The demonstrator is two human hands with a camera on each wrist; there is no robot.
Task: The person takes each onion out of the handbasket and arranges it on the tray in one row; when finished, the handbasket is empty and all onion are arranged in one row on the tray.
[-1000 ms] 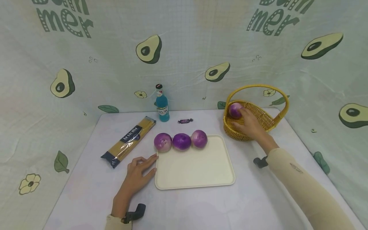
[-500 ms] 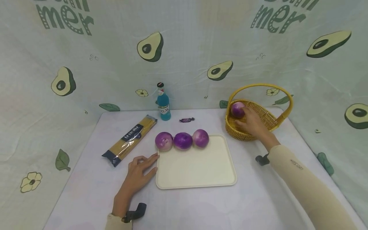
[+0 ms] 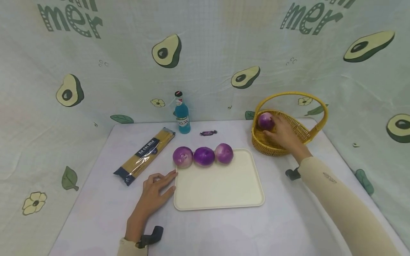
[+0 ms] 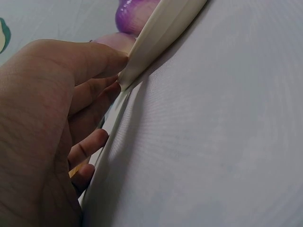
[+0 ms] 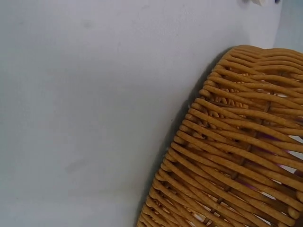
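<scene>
R hand [image 3: 282, 133] grips onion [image 3: 265, 121] in basket [image 3: 272, 147], tabletop's far-right corner; L hand [image 3: 156, 190] flat, fingers relaxed, touching tray [image 3: 221, 192] edge.

At right of frame the right hand [image 3: 283, 133] grips a purple onion [image 3: 266, 121] inside the yellow basket [image 3: 275, 148]; lower left, the left hand [image 3: 153, 192] touches the cream tray [image 3: 221, 188].

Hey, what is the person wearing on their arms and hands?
Both hands are bare. The right arm wears a long, close-fitting beige sleeve with a small dark marking on the forearm. A dark strap-like mount sits at that wrist. The left hand shows a beige cuff at the frame's bottom edge, with a similar dark mount at the wrist.
</scene>
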